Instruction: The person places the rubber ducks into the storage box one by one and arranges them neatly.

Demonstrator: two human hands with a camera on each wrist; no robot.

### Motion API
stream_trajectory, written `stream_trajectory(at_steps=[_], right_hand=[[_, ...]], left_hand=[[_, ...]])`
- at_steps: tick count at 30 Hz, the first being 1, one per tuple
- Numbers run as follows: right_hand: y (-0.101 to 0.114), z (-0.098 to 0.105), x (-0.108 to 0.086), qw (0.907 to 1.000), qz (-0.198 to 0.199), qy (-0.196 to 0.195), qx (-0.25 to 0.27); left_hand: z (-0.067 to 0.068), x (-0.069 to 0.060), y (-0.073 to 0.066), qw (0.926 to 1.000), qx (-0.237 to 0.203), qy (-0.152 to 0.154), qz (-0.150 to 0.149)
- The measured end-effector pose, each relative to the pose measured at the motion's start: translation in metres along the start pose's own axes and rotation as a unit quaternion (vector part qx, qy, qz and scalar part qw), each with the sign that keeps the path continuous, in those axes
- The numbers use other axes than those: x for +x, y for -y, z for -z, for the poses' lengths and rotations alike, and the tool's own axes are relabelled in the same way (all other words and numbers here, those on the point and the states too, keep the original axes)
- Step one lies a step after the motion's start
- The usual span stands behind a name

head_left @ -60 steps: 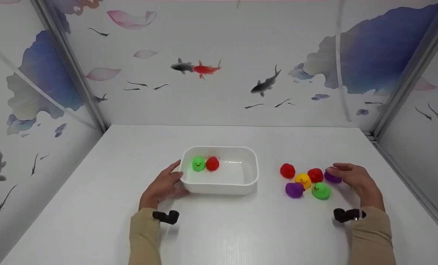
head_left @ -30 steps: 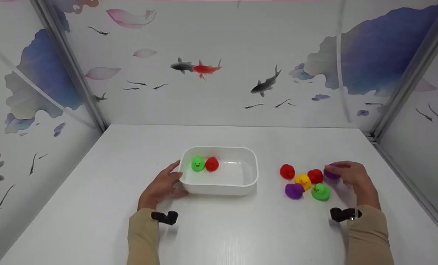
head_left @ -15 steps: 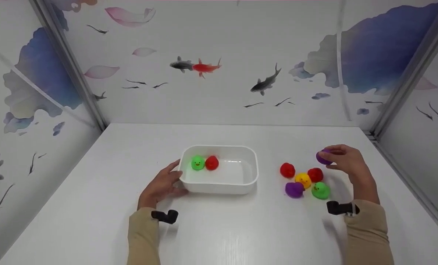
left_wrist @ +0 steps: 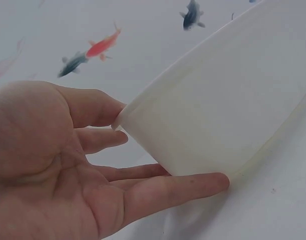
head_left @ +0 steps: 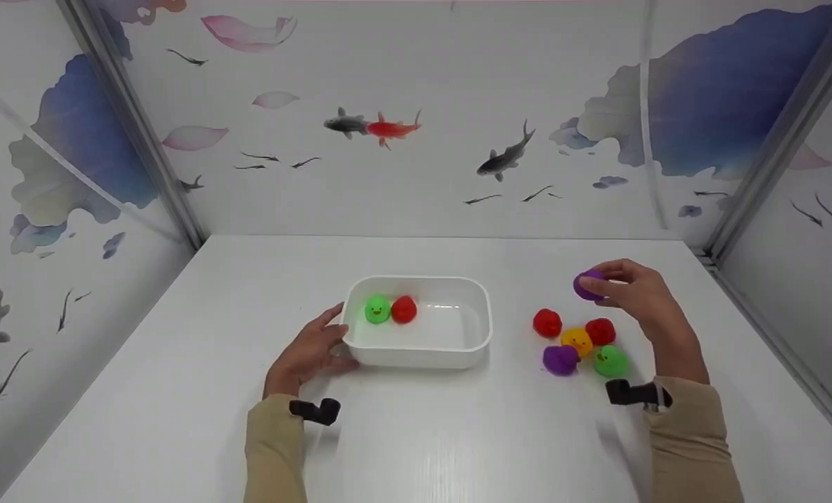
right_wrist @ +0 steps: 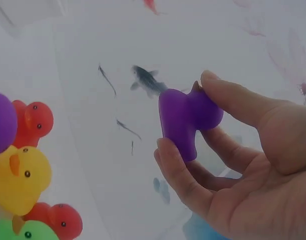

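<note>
The left hand point(head_left: 307, 356) holds the left end of a white tub point(head_left: 416, 358), which stands on the table. In the left wrist view, fingertips of this hand point(left_wrist: 122, 145) touch the rim and one digit lies along the wall of the tub point(left_wrist: 218, 100). A green duck point(head_left: 377, 309) and a red duck point(head_left: 404, 309) sit inside the tub, side by side. Above the table, the right hand point(head_left: 646, 297) pinches a purple duck point(head_left: 587, 286). The right wrist view shows this purple duck point(right_wrist: 180, 117) between thumb and fingers of the right hand point(right_wrist: 243, 150).
To the right of the tub lies a group of ducks: two red point(head_left: 547, 323) point(head_left: 601, 332), one yellow point(head_left: 577, 341), one purple point(head_left: 560, 360) and one green point(head_left: 610, 361). Patterned panels point(head_left: 416, 195) stand behind and beside the white table point(head_left: 416, 433).
The right hand has lifted the purple duck from the right edge of the group and moved it up and leftward. The left hand and tub have stayed in place.
</note>
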State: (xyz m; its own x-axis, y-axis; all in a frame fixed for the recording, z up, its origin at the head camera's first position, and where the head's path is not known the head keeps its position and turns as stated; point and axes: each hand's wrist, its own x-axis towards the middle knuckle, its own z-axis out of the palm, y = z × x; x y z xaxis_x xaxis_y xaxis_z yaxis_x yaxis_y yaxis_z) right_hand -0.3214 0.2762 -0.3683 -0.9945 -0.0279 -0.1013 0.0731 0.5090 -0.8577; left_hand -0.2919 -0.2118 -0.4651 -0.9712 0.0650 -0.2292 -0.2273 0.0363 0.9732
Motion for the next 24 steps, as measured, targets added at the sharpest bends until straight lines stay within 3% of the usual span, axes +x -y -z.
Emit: stream_trajectory(at_steps=[7,13,24], right_hand=[[0.014,-0.01,-0.006,0.9998,0.012,0.011,0.01],[0.026,-0.02,-0.005,0.9993,-0.001,0.037,0.011],[0.049,-0.053,0.005,0.9989,-0.005,0.046,0.01]], left_hand=[[0.002,-0.001,-0.002,1.0,0.0,0.005,0.001],[0.001,-0.002,-0.002,1.0,0.003,-0.002,0.006],[-0.001,-0.001,0.0,1.0,-0.002,-0.002,-0.001]])
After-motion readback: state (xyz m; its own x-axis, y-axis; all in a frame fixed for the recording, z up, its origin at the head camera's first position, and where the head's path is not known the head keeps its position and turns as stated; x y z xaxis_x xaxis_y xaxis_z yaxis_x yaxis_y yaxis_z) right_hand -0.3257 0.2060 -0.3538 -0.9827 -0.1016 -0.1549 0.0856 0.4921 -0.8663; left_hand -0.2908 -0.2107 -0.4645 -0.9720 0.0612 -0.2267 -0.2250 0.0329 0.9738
